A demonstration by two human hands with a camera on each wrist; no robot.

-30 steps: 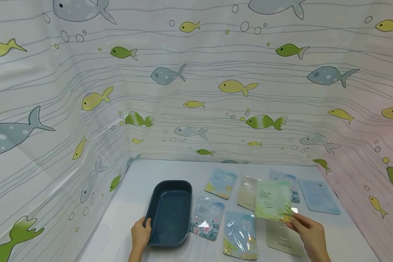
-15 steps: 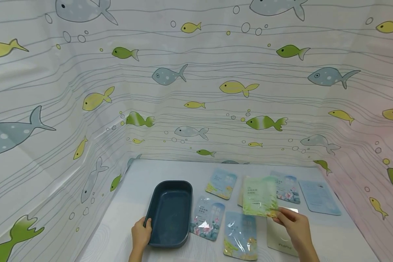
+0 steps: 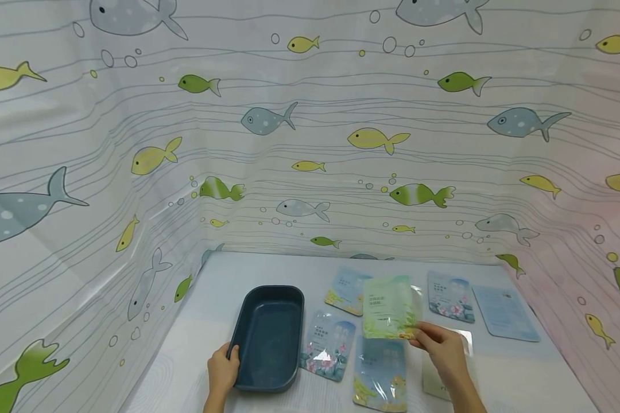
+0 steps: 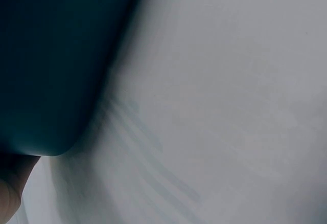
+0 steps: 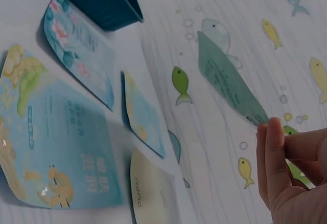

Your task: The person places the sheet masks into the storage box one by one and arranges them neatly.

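My right hand (image 3: 441,350) pinches a green face mask packet (image 3: 387,307) by its lower right corner, between thumb and fingertips. The packet is held up off the table; in the right wrist view it appears nearly edge-on. At the left, my left hand (image 3: 222,370) grips the near left side of a dark blue rectangular tub (image 3: 268,338), thumb over the rim. Nothing lies in the tub. Below the held packet lies a blue packet with yellow drawings (image 3: 379,381). The held packet partly hides another blue packet (image 3: 343,289) and a beige one (image 3: 417,295).
A lotus-print packet (image 3: 328,347) lies beside the tub's right wall. Farther right are a second lotus-print packet (image 3: 450,297), a plain blue one (image 3: 506,312) and a pale one (image 3: 434,378) partly under my right forearm. A fish-print sheet (image 3: 310,189) walls the white table.
My right hand has carried the green face mask packet leftward, uncovering the lotus-print packet at the back right. The left hand and the tub stay in place.
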